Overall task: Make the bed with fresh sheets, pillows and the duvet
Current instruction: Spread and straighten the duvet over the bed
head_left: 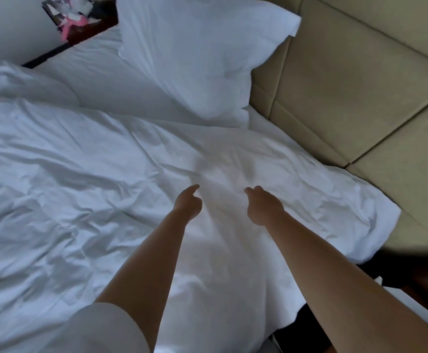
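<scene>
While both arms reach out over the bed:
Left hand: fingers loosely curled, holding nothing, just above the duvet.
Right hand: the same, empty.
Duvet: rumpled across the bed, its corner spilling toward the headboard.
Pillow: propped upright, touching the duvet's upper edge.
Risk: a careless tug could topple it.
</scene>
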`<control>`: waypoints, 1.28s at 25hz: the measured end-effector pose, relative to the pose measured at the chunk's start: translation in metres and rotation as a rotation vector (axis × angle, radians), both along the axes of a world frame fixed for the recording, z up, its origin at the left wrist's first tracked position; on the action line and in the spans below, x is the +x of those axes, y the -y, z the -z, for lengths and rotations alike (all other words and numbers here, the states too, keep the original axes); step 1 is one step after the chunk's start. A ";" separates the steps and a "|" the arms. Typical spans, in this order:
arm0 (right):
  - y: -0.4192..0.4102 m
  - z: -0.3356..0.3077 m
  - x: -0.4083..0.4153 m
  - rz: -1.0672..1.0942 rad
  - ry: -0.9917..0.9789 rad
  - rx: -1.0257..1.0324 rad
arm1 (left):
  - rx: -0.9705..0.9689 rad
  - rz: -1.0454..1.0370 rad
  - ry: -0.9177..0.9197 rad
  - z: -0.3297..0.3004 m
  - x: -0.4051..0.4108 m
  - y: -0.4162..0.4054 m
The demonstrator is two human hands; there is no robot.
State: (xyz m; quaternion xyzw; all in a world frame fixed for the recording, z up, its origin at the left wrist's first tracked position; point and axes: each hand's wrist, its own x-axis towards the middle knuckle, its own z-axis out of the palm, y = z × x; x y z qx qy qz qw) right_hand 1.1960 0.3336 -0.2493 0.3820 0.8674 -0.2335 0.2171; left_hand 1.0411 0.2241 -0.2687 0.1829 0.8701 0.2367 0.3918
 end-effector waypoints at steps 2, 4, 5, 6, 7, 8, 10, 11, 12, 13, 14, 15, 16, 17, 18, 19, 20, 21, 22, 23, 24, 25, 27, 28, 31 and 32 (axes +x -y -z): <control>-0.001 -0.001 -0.031 -0.025 -0.024 -0.001 | 0.013 0.003 0.000 -0.001 -0.025 0.000; -0.005 0.004 -0.056 -0.043 -0.044 0.005 | 0.012 0.027 -0.004 0.003 -0.039 -0.001; -0.007 0.008 -0.065 -0.056 -0.046 0.012 | 0.009 0.042 0.004 0.006 -0.042 -0.003; -0.010 0.012 -0.075 -0.073 -0.048 0.025 | 0.007 0.053 0.014 0.010 -0.045 -0.004; -0.013 0.017 -0.082 -0.092 -0.055 0.046 | 0.006 0.067 0.017 0.015 -0.047 -0.006; -0.018 0.021 -0.091 -0.103 -0.067 0.069 | 0.010 0.089 0.003 0.018 -0.051 -0.009; -0.034 0.028 -0.111 -0.107 -0.102 0.107 | 0.033 0.140 -0.083 0.019 -0.066 -0.021; -0.043 0.031 -0.124 -0.113 -0.122 0.123 | 0.043 0.155 -0.143 0.017 -0.074 -0.028; -0.050 0.033 -0.138 -0.120 -0.146 0.140 | 0.048 0.157 -0.205 0.013 -0.082 -0.035; -0.056 0.034 -0.151 -0.130 -0.174 0.159 | 0.044 0.152 -0.269 0.009 -0.091 -0.042; -0.062 0.034 -0.165 -0.152 -0.193 0.172 | 0.027 0.141 -0.329 0.004 -0.103 -0.051; -0.067 0.035 -0.178 -0.180 -0.201 0.175 | 0.006 0.123 -0.379 -0.001 -0.116 -0.061; -0.073 0.036 -0.192 -0.199 -0.193 0.157 | -0.017 0.102 -0.412 -0.005 -0.131 -0.071; -0.079 0.039 -0.203 -0.211 -0.163 0.115 | -0.035 0.085 -0.423 -0.009 -0.143 -0.080; -0.085 0.041 -0.211 -0.215 -0.122 0.058 | -0.047 0.073 -0.424 -0.012 -0.154 -0.087; -0.091 0.044 -0.217 -0.221 -0.085 -0.002 | -0.058 0.069 -0.416 -0.013 -0.164 -0.093; -0.098 0.047 -0.222 -0.237 -0.057 -0.056 | -0.077 0.082 -0.397 -0.014 -0.171 -0.098; -0.105 0.051 -0.227 -0.263 -0.041 -0.100 | -0.103 0.109 -0.370 -0.012 -0.178 -0.102; -0.109 0.055 -0.232 -0.287 -0.036 -0.140 | -0.136 0.149 -0.330 -0.010 -0.183 -0.104; -0.112 0.059 -0.235 -0.298 -0.037 -0.180 | -0.175 0.189 -0.287 -0.008 -0.187 -0.106; -0.112 0.063 -0.238 -0.303 -0.041 -0.219 | -0.211 0.218 -0.256 -0.005 -0.189 -0.106; -0.110 0.068 -0.240 -0.304 -0.065 -0.238 | -0.234 0.228 -0.250 -0.003 -0.191 -0.107; -0.107 0.077 -0.243 -0.320 -0.128 -0.199 | -0.256 0.224 -0.268 0.002 -0.194 -0.110; -0.108 0.080 -0.244 -0.339 -0.136 -0.152 | -0.260 0.235 -0.273 0.003 -0.196 -0.110; -0.121 0.089 -0.255 -0.373 -0.006 -0.081 | -0.319 0.359 -0.257 0.008 -0.202 -0.110; -0.126 0.090 -0.259 -0.361 0.030 -0.096 | -0.363 0.420 -0.254 0.010 -0.203 -0.109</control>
